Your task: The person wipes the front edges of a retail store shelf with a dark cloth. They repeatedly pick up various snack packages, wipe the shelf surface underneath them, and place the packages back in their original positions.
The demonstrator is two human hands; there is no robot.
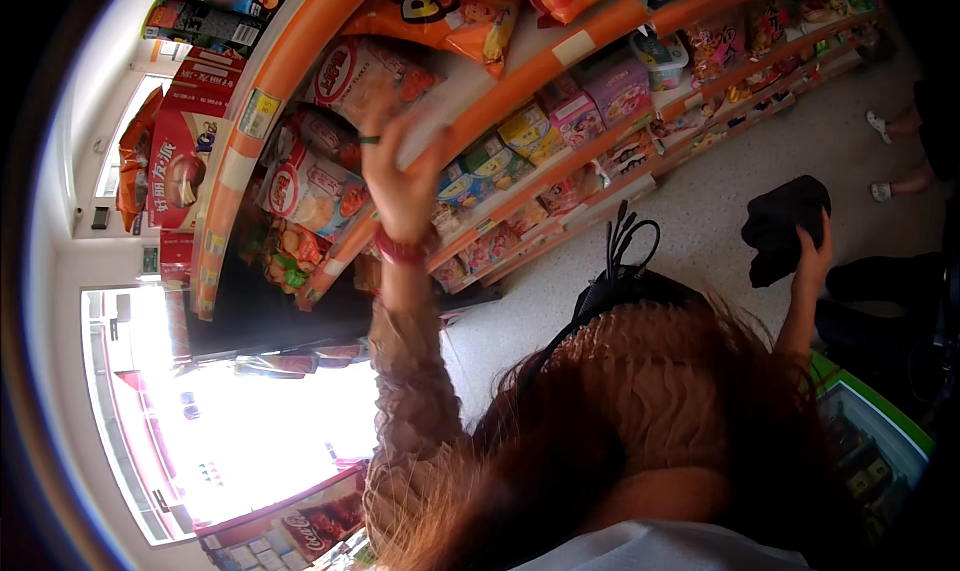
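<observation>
My left hand (401, 173), with a dark ring and a red bracelet (405, 248) at the wrist, reaches up in front of the snack shelves. Its fingers are spread and blurred, and nothing shows in them. Behind the fingertips lies a bag of shrimp flakes (352, 80); whether they touch it I cannot tell. A similar snack bag (311, 188) sits just left of the palm. Off to the other side, my right hand (814, 248) grips a bunched black cloth item (784, 222) above the floor.
An orange-edged shelf (517, 57) bends across the top, with an orange snack bag (442, 16) and small boxes (532, 132). Red pie boxes (184, 158) stand at left. A green-rimmed freezer (870, 398) is at lower right. Another person's feet (879, 158) and black cables (626, 241) are visible.
</observation>
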